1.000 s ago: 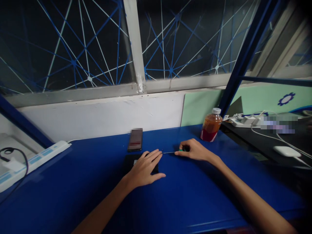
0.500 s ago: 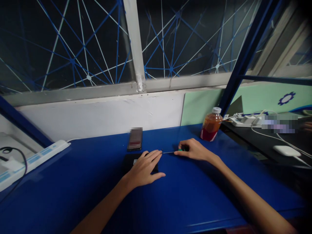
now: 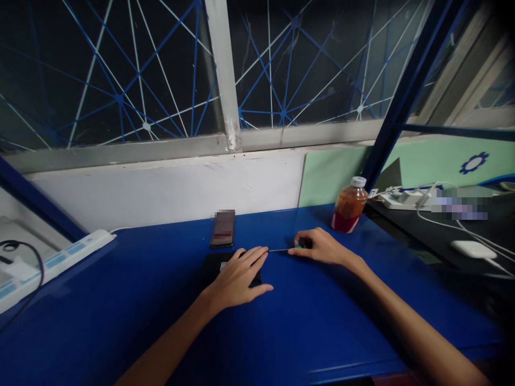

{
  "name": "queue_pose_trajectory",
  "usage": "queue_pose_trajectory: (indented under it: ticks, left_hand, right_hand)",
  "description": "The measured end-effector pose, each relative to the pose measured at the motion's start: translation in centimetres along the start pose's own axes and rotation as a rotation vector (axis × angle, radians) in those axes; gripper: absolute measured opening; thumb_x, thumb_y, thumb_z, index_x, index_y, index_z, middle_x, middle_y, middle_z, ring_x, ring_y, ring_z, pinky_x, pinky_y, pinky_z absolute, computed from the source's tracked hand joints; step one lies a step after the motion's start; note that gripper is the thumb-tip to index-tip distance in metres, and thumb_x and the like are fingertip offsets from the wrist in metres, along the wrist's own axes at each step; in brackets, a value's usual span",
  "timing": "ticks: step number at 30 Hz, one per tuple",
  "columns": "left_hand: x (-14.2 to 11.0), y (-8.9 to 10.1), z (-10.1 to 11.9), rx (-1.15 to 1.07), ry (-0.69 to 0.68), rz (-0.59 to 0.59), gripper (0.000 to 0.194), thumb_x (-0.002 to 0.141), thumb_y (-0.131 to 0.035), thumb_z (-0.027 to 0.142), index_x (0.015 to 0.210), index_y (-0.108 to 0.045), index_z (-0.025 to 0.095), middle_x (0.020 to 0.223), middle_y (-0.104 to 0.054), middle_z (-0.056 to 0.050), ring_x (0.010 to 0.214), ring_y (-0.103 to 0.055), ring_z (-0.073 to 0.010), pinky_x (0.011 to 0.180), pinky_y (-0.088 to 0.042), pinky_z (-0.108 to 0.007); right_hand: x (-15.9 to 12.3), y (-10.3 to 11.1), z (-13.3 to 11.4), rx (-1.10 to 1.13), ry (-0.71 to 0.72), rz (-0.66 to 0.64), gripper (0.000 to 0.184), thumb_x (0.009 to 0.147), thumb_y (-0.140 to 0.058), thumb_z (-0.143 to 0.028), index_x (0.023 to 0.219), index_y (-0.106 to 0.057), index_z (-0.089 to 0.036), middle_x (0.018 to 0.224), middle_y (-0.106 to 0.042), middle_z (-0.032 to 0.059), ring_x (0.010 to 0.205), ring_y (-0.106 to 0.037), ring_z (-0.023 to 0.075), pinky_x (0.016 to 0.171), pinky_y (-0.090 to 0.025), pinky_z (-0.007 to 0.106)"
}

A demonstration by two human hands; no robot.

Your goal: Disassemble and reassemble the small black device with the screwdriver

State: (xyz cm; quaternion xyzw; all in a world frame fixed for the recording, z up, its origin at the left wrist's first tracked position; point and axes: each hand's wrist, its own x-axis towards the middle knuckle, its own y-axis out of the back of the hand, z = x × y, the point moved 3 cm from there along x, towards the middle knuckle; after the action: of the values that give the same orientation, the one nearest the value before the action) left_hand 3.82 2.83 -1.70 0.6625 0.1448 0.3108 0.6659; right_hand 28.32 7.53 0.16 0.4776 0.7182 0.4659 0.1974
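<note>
Presently, the left hand lay spread over the black box, fingers extended and not curled around anything; the box rested on the blue surface. To the right of the box, the right hand gripped a slim tool by its green handle, the shaft pointing toward the box. The shaft's far end reached the left fingertips; whether it touched the box was hidden. The phone lay just behind the box, the bottle stood well to its right and rear, and the power strip lay well to its left. Judged hazards: with too little pressure from the left hand, the box could slide and spoil the shaft's alignment. An off-axis push by the right hand could make the tip skid and jab the left fingertips. A loosened pinch could let the tool twist. A box driven backward could strike the phone.
</note>
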Motion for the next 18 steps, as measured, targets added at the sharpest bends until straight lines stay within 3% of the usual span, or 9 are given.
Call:
queue_pose_trajectory:
  ticks: [9, 15, 18]
  left_hand:
    - [0.0, -0.3, -0.2, 0.0, 0.001, -0.041, 0.068, 0.096, -0.042, 0.054, 0.151, -0.018, 0.021, 0.158, -0.017, -0.009, 0.144, -0.02, -0.0275, 0.113, -0.027, -0.052]
    - [0.0, -0.3, -0.1, 0.007, 0.017, -0.03, 0.068, 0.095, -0.043, 0.055, 0.149, -0.023, 0.019, 0.157, -0.022, -0.011, 0.143, -0.024, -0.0281, 0.112, -0.027, -0.053]
    - [-0.1, -0.3, -0.2, 0.009, 0.037, 0.015, 0.069, 0.092, -0.047, 0.057, 0.147, -0.03, 0.018, 0.153, -0.031, -0.013, 0.139, -0.031, -0.03, 0.11, -0.03, -0.052]
  right_hand:
    - [-0.3, 1.1, 0.6, 0.096, -0.048, 0.038, 0.044, 0.082, -0.059, -0.06, 0.076, -0.065, -0.018, 0.061, -0.058, 0.0008, 0.053, -0.045, 0.0118, 0.051, -0.028, 0.027]
    - [-0.2, 0.7, 0.6, 0.087, -0.033, 0.007, 0.043, 0.082, -0.058, -0.06, 0.074, -0.064, -0.018, 0.061, -0.059, 0.0014, 0.053, -0.046, 0.012, 0.051, -0.028, 0.028]
    - [-0.2, 0.7, 0.7, 0.098, -0.035, 0.012, 0.043, 0.082, -0.058, -0.06, 0.074, -0.064, -0.018, 0.061, -0.058, 0.0008, 0.053, -0.045, 0.0117, 0.051, -0.029, 0.027]
